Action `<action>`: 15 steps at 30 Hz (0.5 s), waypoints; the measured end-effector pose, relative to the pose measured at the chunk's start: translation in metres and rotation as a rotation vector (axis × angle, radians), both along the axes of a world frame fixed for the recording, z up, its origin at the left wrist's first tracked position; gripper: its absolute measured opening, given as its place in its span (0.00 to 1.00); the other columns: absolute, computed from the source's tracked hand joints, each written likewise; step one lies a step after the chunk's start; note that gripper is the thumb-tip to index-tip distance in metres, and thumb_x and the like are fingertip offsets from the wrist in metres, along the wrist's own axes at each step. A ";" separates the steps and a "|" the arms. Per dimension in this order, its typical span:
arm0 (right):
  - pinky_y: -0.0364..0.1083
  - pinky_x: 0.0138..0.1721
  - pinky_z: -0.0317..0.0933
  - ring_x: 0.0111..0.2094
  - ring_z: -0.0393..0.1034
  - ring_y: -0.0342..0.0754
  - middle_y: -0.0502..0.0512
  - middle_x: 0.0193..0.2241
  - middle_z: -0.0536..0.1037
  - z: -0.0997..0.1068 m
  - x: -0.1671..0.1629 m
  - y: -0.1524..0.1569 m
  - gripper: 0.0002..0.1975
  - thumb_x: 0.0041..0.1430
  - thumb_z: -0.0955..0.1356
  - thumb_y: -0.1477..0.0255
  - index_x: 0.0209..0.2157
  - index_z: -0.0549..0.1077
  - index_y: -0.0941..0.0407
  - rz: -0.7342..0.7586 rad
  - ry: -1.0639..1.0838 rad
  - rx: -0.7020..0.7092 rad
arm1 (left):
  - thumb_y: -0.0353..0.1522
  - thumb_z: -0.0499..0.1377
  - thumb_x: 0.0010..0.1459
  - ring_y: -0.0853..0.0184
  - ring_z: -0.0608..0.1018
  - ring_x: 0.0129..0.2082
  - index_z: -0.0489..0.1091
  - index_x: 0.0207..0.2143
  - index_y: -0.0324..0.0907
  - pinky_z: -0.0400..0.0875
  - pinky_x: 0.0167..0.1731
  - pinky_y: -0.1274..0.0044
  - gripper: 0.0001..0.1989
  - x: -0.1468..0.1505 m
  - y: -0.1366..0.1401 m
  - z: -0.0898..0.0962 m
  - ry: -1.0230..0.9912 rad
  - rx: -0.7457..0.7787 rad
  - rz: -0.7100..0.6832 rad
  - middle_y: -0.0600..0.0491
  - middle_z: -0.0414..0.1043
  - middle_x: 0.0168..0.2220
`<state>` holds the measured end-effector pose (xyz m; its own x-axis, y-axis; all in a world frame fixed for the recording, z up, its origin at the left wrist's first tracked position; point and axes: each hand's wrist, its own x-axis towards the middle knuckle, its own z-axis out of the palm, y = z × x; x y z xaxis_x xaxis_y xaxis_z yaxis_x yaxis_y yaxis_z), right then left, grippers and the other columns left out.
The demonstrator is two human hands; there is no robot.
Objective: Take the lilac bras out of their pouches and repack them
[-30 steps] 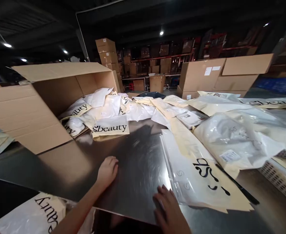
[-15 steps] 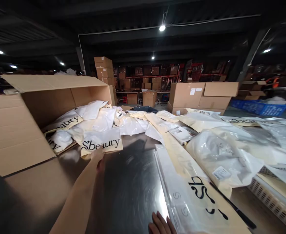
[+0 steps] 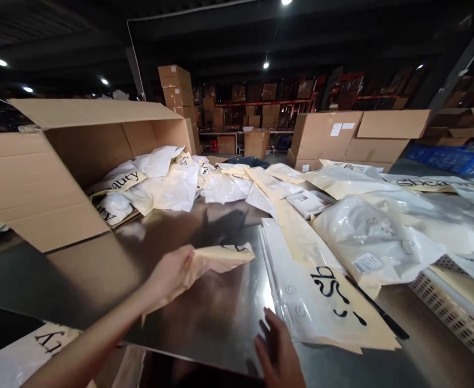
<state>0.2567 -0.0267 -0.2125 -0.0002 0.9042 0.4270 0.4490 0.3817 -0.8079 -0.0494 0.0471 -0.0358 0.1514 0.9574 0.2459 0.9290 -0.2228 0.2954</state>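
Note:
My left hand (image 3: 174,270) is closed on the edge of a cream plastic mailer bag (image 3: 220,257) with dark lettering, held over the bare metal tabletop (image 3: 216,312). The bag is partly folded and seen nearly edge-on. My right hand (image 3: 279,350) hovers near the table's front edge with thumb and fingers apart and nothing in it. Just beyond its fingertips lies a flat stack of white and cream mailer bags (image 3: 317,307) with black print. Left of centre, more filled mailer bags (image 3: 176,186) heap at the mouth of a cardboard box lying on its side.
The open cardboard box (image 3: 59,188) stands at the left. A plump clear bag with a label (image 3: 366,242) and a white perforated basket (image 3: 451,318) are at the right. A black strip (image 3: 376,307) lies beside the stack. Stacked cartons (image 3: 325,134) stand behind the table.
My left hand has drawn the printed mailer bag away from the heap, toward me and right. My right hand has lifted off beside the stack, fingers spread. The view has tilted down.

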 end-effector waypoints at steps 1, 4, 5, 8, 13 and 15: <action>0.57 0.53 0.68 0.57 0.68 0.60 0.65 0.59 0.68 0.008 -0.002 -0.002 0.28 0.61 0.67 0.61 0.60 0.60 0.51 -0.040 0.192 -0.118 | 0.36 0.40 0.69 0.66 0.75 0.29 0.68 0.35 0.42 0.67 0.31 0.76 0.19 -0.009 -0.004 0.019 -0.018 -0.018 -0.003 0.52 0.73 0.29; 0.58 0.52 0.69 0.57 0.67 0.60 0.64 0.64 0.59 0.039 -0.011 0.000 0.34 0.59 0.68 0.54 0.62 0.54 0.48 -0.077 0.685 -0.338 | 0.39 0.44 0.67 0.64 0.75 0.32 0.66 0.33 0.43 0.66 0.36 0.74 0.16 -0.033 0.011 0.063 -0.038 -0.075 -0.026 0.53 0.72 0.30; 0.58 0.50 0.70 0.56 0.68 0.59 0.62 0.65 0.56 0.050 -0.016 0.003 0.36 0.58 0.68 0.53 0.63 0.52 0.46 -0.046 0.791 -0.382 | 0.39 0.46 0.66 0.64 0.74 0.33 0.67 0.32 0.43 0.66 0.37 0.75 0.15 -0.036 0.022 0.071 -0.044 -0.103 -0.040 0.54 0.72 0.30; 0.54 0.40 0.75 0.47 0.73 0.54 0.58 0.59 0.63 0.077 -0.027 0.012 0.43 0.54 0.72 0.53 0.64 0.48 0.44 0.066 0.876 -0.471 | 0.36 0.51 0.63 0.64 0.74 0.37 0.68 0.30 0.43 0.66 0.42 0.75 0.11 -0.033 0.058 0.076 -0.077 -0.194 -0.055 0.55 0.73 0.32; 0.50 0.35 0.75 0.30 0.73 0.49 0.47 0.26 0.71 0.087 -0.030 0.022 0.34 0.46 0.75 0.57 0.51 0.66 0.56 0.070 0.713 -0.697 | 0.30 0.53 0.61 0.58 0.71 0.48 0.68 0.39 0.40 0.63 0.48 0.70 0.06 -0.004 0.078 0.055 -0.268 -0.154 0.103 0.46 0.71 0.43; 0.50 0.37 0.74 0.31 0.75 0.50 0.47 0.24 0.72 0.083 -0.024 0.021 0.36 0.44 0.75 0.58 0.53 0.64 0.55 0.033 0.707 -0.755 | 0.33 0.53 0.62 0.58 0.70 0.49 0.67 0.41 0.40 0.64 0.46 0.71 0.08 0.014 0.055 0.040 -0.409 -0.180 0.111 0.46 0.70 0.45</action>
